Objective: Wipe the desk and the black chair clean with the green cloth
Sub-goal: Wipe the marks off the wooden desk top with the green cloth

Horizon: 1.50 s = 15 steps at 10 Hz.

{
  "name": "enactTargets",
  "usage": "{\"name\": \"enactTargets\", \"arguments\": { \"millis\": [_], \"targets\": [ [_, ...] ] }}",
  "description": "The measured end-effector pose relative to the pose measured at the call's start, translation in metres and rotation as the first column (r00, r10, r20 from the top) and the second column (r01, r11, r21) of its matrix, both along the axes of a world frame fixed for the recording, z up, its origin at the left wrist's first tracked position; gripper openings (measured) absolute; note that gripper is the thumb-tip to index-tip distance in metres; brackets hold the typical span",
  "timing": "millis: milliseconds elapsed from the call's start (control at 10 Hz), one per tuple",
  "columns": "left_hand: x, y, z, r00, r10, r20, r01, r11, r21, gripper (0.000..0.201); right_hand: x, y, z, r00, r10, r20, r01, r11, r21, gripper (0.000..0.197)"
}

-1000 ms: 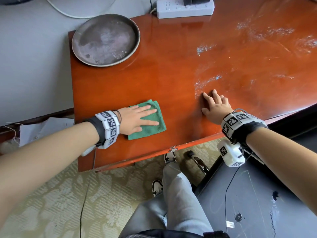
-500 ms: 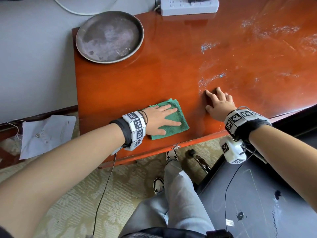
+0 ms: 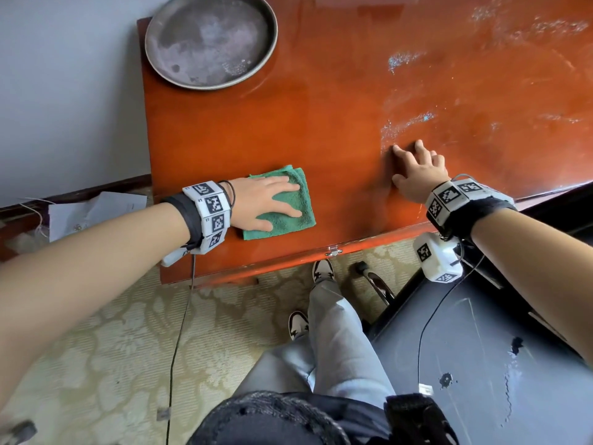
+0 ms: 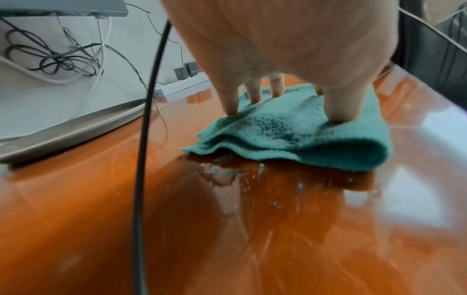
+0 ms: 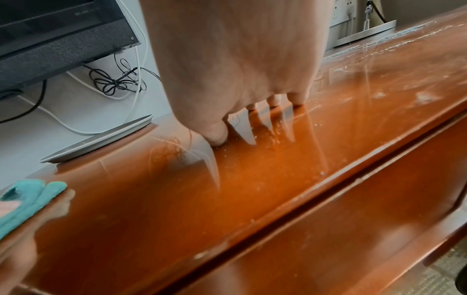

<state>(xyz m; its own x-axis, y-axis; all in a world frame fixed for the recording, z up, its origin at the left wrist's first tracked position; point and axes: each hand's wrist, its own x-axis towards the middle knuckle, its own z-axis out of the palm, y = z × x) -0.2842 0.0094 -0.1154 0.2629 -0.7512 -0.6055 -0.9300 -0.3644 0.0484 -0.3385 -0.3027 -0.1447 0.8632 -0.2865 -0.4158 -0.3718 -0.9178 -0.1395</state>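
Nearest, below the front edge of the desk (image 3: 337,101), stands the chair (image 3: 475,364); its black seat has marks and, I judge, is not yet wiped. On the desk near the front edge, toward the left end, lies the folded cloth (image 3: 288,216). The left hand (image 3: 260,203) presses it flat with straight fingers, not curled round it. The right hand (image 3: 417,175) rests open on the bare desk near the front edge, to the right of the cloth and apart from it, fingers spread. Farther back, white dusty smears (image 3: 407,122) lie just beyond the right hand and toward the far right corner. The left part looks glossy, so this part seems done. In the far left corner sits a round tray (image 3: 210,40).
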Motion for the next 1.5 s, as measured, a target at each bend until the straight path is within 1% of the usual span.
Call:
{"name": "enactTargets", "arguments": {
  "millis": [200, 300, 400, 500, 600, 700, 800, 900, 1000, 1100, 1200, 1300, 1400, 1500],
  "targets": [
    [-0.002, 0.009, -0.001, 0.999, 0.041, -0.010, -0.042, 0.999, -0.012, 0.056, 0.000, 0.002, 0.001, 1.000, -0.007, 0.005, 0.007, 1.000, -0.001, 0.060],
    [-0.002, 0.008, 0.001, 1.000, 0.018, 0.019, -0.018, 1.000, 0.014, 0.056, 0.000, 0.002, 0.001, 1.000, -0.002, -0.001, 0.002, 1.000, -0.003, 0.060],
    [-0.009, 0.004, 0.003, 0.999, -0.031, 0.032, 0.029, 0.998, 0.048, 0.056, 0.000, 0.002, 0.002, 1.000, 0.003, 0.015, -0.003, 1.000, 0.005, 0.059],
    [-0.014, 0.004, 0.002, 0.991, -0.137, 0.002, 0.137, 0.988, 0.074, 0.056, -0.001, 0.001, 0.002, 1.000, -0.004, 0.004, 0.004, 1.000, 0.006, 0.059],
    [-0.010, 0.016, 0.004, 0.986, -0.168, -0.020, 0.169, 0.982, 0.079, 0.056, -0.002, 0.001, 0.004, 1.000, 0.001, -0.004, -0.001, 1.000, 0.015, 0.059],
    [0.000, 0.032, 0.008, 0.988, -0.152, 0.002, 0.150, 0.979, 0.137, 0.057, -0.003, 0.000, 0.004, 1.000, 0.004, 0.001, -0.004, 1.000, 0.018, 0.058],
    [0.005, 0.039, 0.011, 0.996, -0.078, 0.045, 0.068, 0.980, 0.186, 0.058, -0.004, 0.001, 0.004, 1.000, 0.005, 0.006, -0.006, 1.000, 0.013, 0.058],
    [0.009, 0.029, 0.012, 0.998, 0.016, 0.067, -0.028, 0.982, 0.185, 0.060, -0.004, 0.001, 0.004, 1.000, 0.004, 0.008, -0.004, 1.000, 0.013, 0.058],
    [0.013, 0.007, 0.010, 0.991, 0.105, 0.085, -0.115, 0.986, 0.121, 0.061, -0.004, 0.001, 0.005, 1.000, 0.010, 0.008, -0.010, 1.000, 0.007, 0.058],
    [0.004, -0.019, 0.006, 0.986, 0.157, 0.058, -0.161, 0.984, 0.074, 0.060, -0.005, 0.001, 0.006, 1.000, 0.007, -0.003, -0.007, 1.000, 0.011, 0.058],
    [-0.011, -0.031, 0.000, 0.995, 0.094, 0.021, -0.096, 0.993, 0.069, 0.059, -0.005, 0.001, 0.007, 1.000, 0.010, -0.006, -0.010, 1.000, 0.009, 0.058],
    [-0.017, -0.020, -0.003, 0.999, 0.002, 0.034, -0.006, 0.996, 0.092, 0.058, -0.005, 0.002, 0.007, 1.000, 0.004, -0.001, -0.004, 1.000, 0.014, 0.058],
    [-0.019, -0.001, -0.004, 0.997, -0.058, 0.044, 0.053, 0.992, 0.118, 0.057, -0.006, 0.003, 0.007, 1.000, 0.003, 0.001, -0.003, 1.000, 0.015, 0.058],
    [-0.023, 0.017, -0.005, 0.997, -0.064, 0.040, 0.059, 0.991, 0.123, 0.057, -0.006, 0.003, 0.007, 1.000, 0.003, 0.001, -0.004, 1.000, 0.015, 0.058]
  ]
}}
